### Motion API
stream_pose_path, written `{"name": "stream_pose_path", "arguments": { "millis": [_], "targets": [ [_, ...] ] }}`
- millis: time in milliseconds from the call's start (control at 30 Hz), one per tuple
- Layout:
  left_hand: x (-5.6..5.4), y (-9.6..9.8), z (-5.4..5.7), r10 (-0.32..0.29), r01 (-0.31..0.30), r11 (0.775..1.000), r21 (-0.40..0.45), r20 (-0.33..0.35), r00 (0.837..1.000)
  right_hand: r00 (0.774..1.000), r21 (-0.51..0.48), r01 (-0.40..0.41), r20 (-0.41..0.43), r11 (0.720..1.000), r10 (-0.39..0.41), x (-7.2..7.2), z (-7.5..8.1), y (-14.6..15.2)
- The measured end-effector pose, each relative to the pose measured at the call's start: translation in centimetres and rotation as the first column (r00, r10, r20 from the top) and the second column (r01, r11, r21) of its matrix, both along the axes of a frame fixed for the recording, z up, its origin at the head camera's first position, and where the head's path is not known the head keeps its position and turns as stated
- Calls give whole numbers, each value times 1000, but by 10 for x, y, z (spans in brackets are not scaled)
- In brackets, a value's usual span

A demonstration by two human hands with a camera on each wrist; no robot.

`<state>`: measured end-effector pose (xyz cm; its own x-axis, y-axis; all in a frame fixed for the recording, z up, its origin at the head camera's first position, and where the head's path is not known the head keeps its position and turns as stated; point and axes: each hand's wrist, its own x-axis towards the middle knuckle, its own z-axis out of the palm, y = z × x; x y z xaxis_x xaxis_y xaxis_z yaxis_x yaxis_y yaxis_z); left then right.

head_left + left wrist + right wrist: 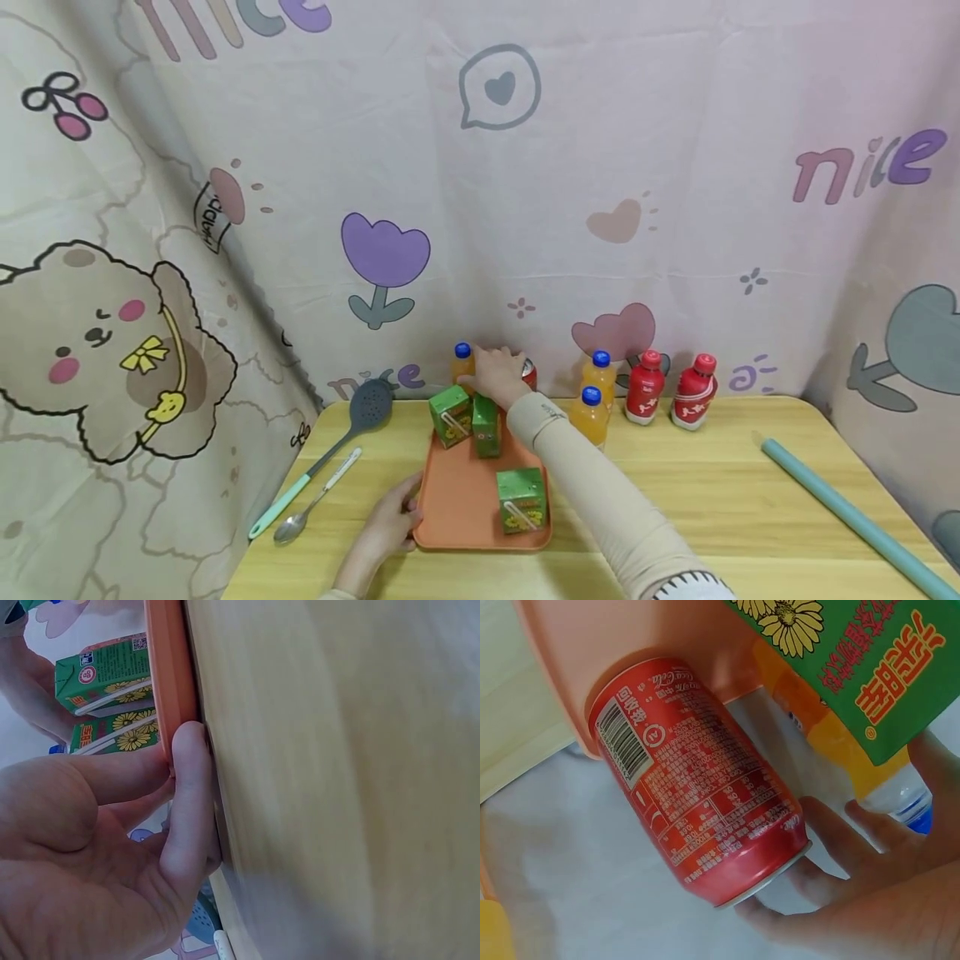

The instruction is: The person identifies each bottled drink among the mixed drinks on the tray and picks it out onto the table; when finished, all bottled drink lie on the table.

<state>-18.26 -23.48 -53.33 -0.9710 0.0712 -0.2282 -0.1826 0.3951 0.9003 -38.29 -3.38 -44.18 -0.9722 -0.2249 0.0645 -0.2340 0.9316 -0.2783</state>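
Note:
My left hand (386, 521) grips the left rim of an orange tray (457, 517); the left wrist view shows fingers (191, 787) at its edge. At the tray's far end my right hand (498, 375) reaches between an orange drink bottle (462, 363) with a blue cap and a red Coca-Cola can (697, 787). Its fingers (840, 836) look extended beside the can's end, not wrapped round it; contact is unclear. Two green drink cartons, a tilted one (452, 417) and an upright one (487, 429), stand just nearer. Another green carton (522, 500) sits at the tray's near right corner.
Right of the tray stand two orange drink bottles (590, 417) and two red bottles (645, 387). Left of it lie a slotted spatula (371, 406) and a metal spoon (292, 527). A teal rod (847, 508) lies along the table's right side. A printed curtain (487, 192) hangs behind.

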Motion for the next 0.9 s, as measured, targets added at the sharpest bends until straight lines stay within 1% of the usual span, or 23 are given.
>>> {"name": "stream_pose_path", "arguments": {
  "millis": [200,433,600,733,833,900],
  "targets": [
    [-1,0,0,-3,3,1000,11,-4,1000,1000,-44,26,-11,999,-26,1,5,3],
    [2,1,-1,-5,5,1000,8,-11,1000,1000,-97,-4,7,995,4,-4,2,6],
    [3,1,-2,-11,11,1000,12,-5,1000,999,-143,-24,-49,989,17,1,6,9],
    [2,0,-2,-7,7,1000,8,-4,1000,993,-207,-33,-116,978,9,1,14,9],
    [2,0,-1,-2,2,1000,2,-2,1000,990,-279,-30,-141,960,-10,3,20,8],
    [1,0,0,0,0,1000,-1,0,1000,989,-334,-27,-148,942,-25,5,25,8]
  ]
}}
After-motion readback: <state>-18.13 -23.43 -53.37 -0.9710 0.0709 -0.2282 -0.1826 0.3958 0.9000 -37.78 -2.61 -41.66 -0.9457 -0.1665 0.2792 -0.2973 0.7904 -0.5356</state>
